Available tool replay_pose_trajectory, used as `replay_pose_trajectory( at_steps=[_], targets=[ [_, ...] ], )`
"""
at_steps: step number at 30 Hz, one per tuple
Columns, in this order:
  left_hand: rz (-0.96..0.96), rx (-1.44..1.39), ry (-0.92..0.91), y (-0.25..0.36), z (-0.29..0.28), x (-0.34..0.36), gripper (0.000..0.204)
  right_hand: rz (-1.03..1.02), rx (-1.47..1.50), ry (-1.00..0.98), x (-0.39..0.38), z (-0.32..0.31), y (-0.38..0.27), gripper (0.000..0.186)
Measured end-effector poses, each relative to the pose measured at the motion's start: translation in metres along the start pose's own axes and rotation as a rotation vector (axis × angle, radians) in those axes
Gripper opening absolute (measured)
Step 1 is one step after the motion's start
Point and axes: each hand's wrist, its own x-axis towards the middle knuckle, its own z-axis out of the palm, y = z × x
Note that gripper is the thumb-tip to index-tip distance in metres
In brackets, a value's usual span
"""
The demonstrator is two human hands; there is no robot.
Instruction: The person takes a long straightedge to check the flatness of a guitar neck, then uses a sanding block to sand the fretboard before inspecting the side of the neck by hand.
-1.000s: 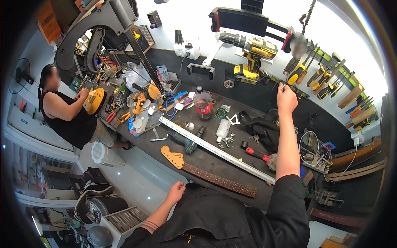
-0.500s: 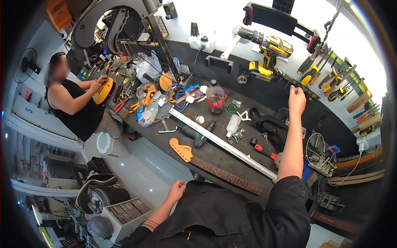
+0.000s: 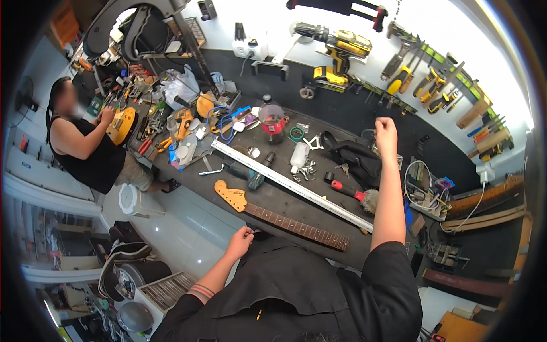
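The right hand (image 3: 386, 134) has eased back from the far tool rail (image 3: 393, 100); left hand (image 3: 240, 241) near guitar neck (image 3: 296, 226); both grips closed, contents unclear.

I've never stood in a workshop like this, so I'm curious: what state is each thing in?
Right hand: raised, fingers curled; anything held is unclear.
Left hand: lower, fingers curled.
Guitar neck: lying flat, no body attached.
Long ruler: lying across the green drill.
Big bottle: upright, capped.
White bottle: on its side.
White plug: plugged in.
Fan: blurred, cannot tell if running.
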Motion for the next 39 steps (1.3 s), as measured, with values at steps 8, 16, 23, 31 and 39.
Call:
replay_pose_trajectory(
  at_steps=[8, 16, 23, 31, 39],
  targets=[
    [-0.025, 0.064, 0.016, -0.007, -0.015, -0.013, 0.014, -0.161, 0.152, 0.364, 0.033, 0.035, -0.048, 0.023],
    [-0.082, 0.027, 0.083, -0.034, -0.025, -0.035, 0.014, -0.202, 0.057, 0.625, 0.042, 0.061, -0.075, 0.014],
    [-0.1, -0.011, 0.085, -0.042, -0.018, -0.044, 0.014, -0.132, -0.22, 0.624, 0.045, 0.057, -0.076, 0.021],
    [-0.114, -0.039, 0.086, -0.045, -0.02, -0.04, 0.014, -0.131, -0.342, 0.556, 0.038, 0.055, -0.082, 0.02],
    [-0.121, -0.02, 0.082, -0.039, -0.018, -0.03, 0.014, -0.32, -0.485, 0.475, 0.034, 0.047, -0.077, 0.022]
  ],
)
